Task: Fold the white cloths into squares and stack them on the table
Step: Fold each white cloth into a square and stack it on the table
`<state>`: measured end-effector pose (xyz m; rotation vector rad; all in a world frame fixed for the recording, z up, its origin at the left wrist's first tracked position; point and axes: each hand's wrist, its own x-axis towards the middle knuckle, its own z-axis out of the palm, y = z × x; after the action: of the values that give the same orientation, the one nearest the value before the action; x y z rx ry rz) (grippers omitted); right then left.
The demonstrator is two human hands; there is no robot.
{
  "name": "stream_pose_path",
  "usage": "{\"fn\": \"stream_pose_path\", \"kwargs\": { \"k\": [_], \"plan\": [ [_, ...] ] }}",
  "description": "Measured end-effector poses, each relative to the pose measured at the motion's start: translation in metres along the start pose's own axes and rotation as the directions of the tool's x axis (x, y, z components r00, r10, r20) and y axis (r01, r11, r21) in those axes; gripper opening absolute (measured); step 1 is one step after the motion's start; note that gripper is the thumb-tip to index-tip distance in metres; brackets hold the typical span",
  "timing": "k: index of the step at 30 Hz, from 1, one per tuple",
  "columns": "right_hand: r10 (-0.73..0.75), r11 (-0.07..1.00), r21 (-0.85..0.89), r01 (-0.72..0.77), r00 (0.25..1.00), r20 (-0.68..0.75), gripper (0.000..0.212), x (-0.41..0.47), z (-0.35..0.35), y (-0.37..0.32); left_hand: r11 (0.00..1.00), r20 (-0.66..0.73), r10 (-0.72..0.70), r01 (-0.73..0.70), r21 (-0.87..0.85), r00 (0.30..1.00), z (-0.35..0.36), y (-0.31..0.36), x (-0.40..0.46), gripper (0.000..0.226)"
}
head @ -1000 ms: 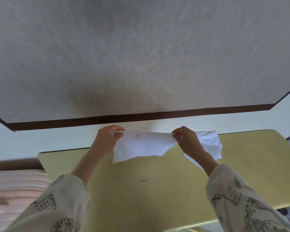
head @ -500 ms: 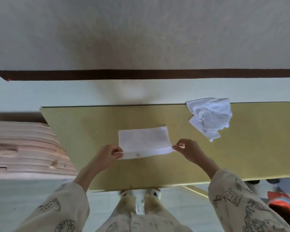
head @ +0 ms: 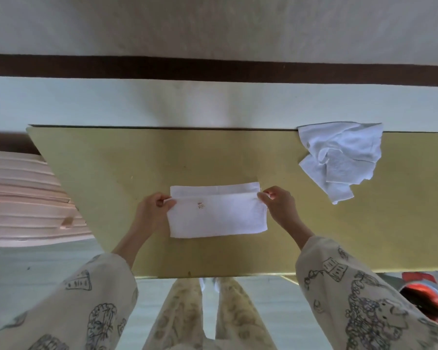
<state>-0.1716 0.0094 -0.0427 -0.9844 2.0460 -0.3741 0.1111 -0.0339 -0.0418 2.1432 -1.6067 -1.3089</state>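
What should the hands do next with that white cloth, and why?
Probably lay the raised edge down. The left hand and right hand pinch the upper layer of the folded cloth just short of its far edge, so the table fold looks unfinished.

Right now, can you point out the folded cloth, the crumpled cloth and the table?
folded cloth [head: 218,218], head view, middle of its top layer
crumpled cloth [head: 339,157], head view, middle of the bunched fabric
table [head: 111,160], head view, bare top near the left end

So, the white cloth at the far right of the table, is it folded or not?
Not folded. The crumpled cloth lies in loose wrinkles at the table's far edge, untouched.
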Motion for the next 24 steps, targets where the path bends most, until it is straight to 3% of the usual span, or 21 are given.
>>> {"fn": "stream_pose_path", "kwargs": {
  "k": [12, 24],
  "plan": [
    [0.038, 0.999, 0.021, -0.037, 0.999, -0.038, 0.019, 0.039, 0.022, 0.0, 0.993, -0.049, -0.114, 0.112, -0.049, 0.992, 0.017, -0.003, 0.041, 0.024],
    [-0.004, 0.979, -0.202, -0.005, 0.999, -0.044, 0.023, 0.05, 0.028, -0.002, 0.994, -0.056, -0.109, 0.107, -0.034, 0.992, 0.018, -0.002, 0.055, 0.018]
  ]
}}
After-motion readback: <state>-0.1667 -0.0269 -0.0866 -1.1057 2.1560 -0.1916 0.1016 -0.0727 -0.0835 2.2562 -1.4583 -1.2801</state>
